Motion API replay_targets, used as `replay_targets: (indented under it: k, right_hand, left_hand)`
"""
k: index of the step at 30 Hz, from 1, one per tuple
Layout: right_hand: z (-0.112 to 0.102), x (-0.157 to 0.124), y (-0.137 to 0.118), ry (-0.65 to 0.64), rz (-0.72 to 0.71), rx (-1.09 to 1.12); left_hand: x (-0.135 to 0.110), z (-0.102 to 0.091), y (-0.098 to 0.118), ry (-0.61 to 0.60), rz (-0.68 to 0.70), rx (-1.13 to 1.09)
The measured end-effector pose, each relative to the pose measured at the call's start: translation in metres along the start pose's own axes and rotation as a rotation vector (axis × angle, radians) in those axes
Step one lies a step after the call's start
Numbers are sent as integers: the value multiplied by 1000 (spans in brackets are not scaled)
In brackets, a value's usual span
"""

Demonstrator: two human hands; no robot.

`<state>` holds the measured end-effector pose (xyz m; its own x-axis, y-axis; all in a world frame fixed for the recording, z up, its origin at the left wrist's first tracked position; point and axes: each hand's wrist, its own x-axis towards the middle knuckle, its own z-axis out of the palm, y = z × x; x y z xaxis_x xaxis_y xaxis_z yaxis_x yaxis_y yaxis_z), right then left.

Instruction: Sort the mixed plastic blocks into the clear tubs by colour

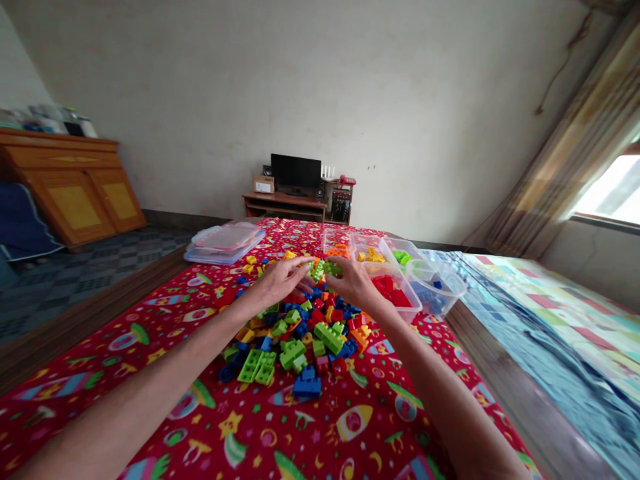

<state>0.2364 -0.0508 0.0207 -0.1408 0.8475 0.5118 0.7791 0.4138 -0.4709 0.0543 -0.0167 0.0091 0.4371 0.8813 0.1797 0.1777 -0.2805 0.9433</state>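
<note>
**Two grips, one bunch of green bricks**

You held the green bricks [324,269] up in the air between your two grips. Your left grip [283,279] pinched them from one side. Your right grip [356,283] pinched them from the other side. Both grips were closed on the bricks, I think so that the bricks would not drop or come apart.

Right under your grips lay a big pile of bricks [300,340]. It was all mixed up: green, blue, red, yellow and orange.

Just past your right grip sat the clear boxes. The red box [400,297] was the nearest, almost touching your wrist. Beside it was the blue tub [440,288]. Behind those were the orange box [337,250], the yellow box [371,255] and the green box [401,256]. Each box had only one colour in it. They sat close, so the reach was short.

Past your left grip, well apart from it, the lids [225,241] lay in a stack, out of the way.

The counter [150,373] had a red cloth with rockets and stars on it. Far beyond your grips a small desk [285,200] with a dark screen stood by the plain wall. A wooden cupboard [75,187] stood far off on your left side. On your right side hung a curtain [565,153] next to a bright window [610,190].
</note>
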Motion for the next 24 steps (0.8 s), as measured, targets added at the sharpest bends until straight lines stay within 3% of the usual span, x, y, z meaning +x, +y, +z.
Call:
replay_targets:
  k: [5,7,11,14,17,21,24]
  right_hand:
    - [-48,27,54,187,128,-139]
    - [-68,42,84,236,248,-260]
    - [-97,65,144,132,449,-528]
    - [-107,72,173,14,552,-651]
    - [-112,76,183,-63,586,-683]
    - [-108,84,176,-73,609,-687]
    - [-98,86,160,-19,480,-650]
  left_hand:
    - [2,-8,-4,-3,40,52]
    - [3,-9,-6,-20,43,72]
    - [3,-10,-6,-27,56,110]
    - [2,-15,-3,-18,74,132]
    - [3,-21,-2,2,90,152]
    - [6,-32,-1,40,107,174]
    - [8,-40,-2,87,125,206]
